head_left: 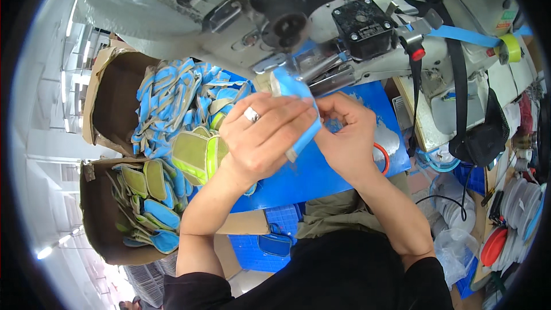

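Observation:
My left hand [261,129], with a silver ring on it, is closed around a curved blue fabric piece [295,87] with a pale edge. The piece stands up between my hands, just under the metal parts of a sewing machine [172,20]. From the other side, my right hand [351,132] has its thumb and fingers pinched at the piece's edge. Part of the blue piece is hidden behind my left fingers. By my left wrist lie olive and lime-green fabric pieces [190,154].
Blue-and-grey strip-like pieces [172,103] heap beside a cardboard box [94,95]; a lower box [97,218] holds green and blue pieces. An orange-red ring handle [385,161] lies on the blue tabletop [270,186]. Blue tape [468,36] runs from a yellow-green roll [511,49].

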Motion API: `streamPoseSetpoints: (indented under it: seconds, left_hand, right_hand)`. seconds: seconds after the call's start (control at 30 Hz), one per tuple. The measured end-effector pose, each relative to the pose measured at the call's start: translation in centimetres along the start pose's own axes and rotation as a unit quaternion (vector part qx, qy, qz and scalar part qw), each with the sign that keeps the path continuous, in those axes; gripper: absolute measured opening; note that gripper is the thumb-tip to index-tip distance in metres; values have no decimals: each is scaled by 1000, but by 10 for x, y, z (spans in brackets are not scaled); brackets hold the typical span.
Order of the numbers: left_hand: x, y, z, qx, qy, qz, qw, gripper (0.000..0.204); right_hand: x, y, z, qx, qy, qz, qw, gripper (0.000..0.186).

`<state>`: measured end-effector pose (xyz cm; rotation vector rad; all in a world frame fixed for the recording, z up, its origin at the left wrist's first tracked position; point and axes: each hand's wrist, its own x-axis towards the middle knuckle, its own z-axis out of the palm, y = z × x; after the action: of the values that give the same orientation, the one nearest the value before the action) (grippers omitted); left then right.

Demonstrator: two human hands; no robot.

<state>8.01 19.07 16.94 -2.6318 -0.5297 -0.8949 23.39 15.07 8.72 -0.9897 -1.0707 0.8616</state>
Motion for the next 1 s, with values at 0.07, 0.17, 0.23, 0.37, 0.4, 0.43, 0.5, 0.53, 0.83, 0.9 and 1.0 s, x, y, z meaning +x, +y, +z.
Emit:
streamPoseSetpoints:
  seconds: [0.07,0.17,0.23,0.37,0.4,0.43,0.5,0.53,0.83,0.9,1.0]
  left_hand:
    - [1,-7,1,2,2,-2,1000,23]
    - [7,-14,4,7,8,-11,1000,22]
    - [8,-14,4,10,6,-12,1000,22]
    - [7,-18,3,20,11,11,1000,22]
    - [8,-18,2,22,12,25,999,22]
    - [8,-18,2,24,13,40,999,23]
    - [6,-23,3,11,7,64,998,24]
    - [5,-25,3,4,3,78,997,24]
    - [-18,-21,8,-244,48,-171,953,21]
    - [-20,-19,9,-264,57,-197,942,20]
    - [-19,-20,12,-218,61,-127,966,20]
  right_hand:
    - [7,-4,4,8,9,19,1000,15]
    - [10,-12,8,40,30,64,997,14]
    - [9,-13,12,53,46,74,995,13]
    - [11,-11,17,55,69,50,995,11]
    - [10,-11,19,62,72,47,994,11]
    - [9,-9,20,68,76,36,994,10]
    - [8,-4,22,81,89,13,993,10]
    - [8,-3,21,63,90,-7,994,11]
    - [-2,18,20,-75,108,-136,982,22]
    - [-5,21,21,-70,111,-122,984,22]
    - [-6,19,22,-53,108,-96,988,21]
